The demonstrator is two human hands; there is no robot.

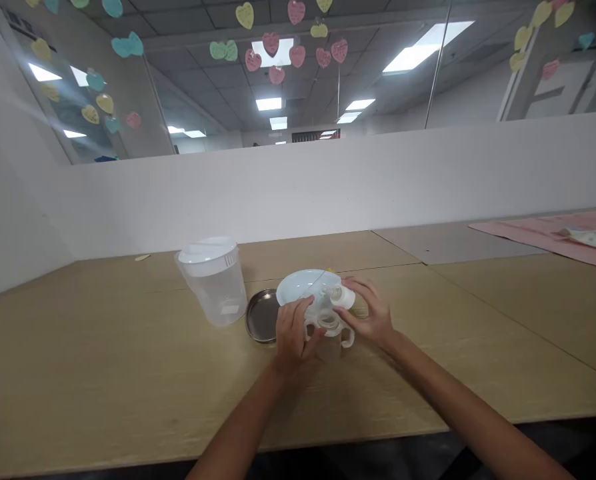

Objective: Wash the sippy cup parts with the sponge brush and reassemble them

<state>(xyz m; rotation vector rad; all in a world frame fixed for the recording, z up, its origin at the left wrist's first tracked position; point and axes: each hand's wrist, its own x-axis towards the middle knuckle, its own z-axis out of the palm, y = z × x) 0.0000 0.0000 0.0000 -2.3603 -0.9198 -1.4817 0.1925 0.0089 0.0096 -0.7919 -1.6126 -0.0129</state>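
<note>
My left hand (292,337) is closed round the left side of an open clear baby bottle (329,323), which has white side handles and stands upright on the table. In my right hand (375,317), thumb and fingers pinch a white bottle top (345,297) with a clear tip pointing left. It is tilted sideways, just above and to the right of the bottle's open mouth. Right behind the bottle sits a white bowl (295,283), partly covered by my hands. The inside of the bottle is too small to make out.
A dark metal plate (262,319) lies left of the bowl. Farther left stands a clear plastic pitcher (218,290) with a white lid. A pink cloth (543,230) lies at the far right of the wooden table (128,387). A white wall (303,193) rises behind.
</note>
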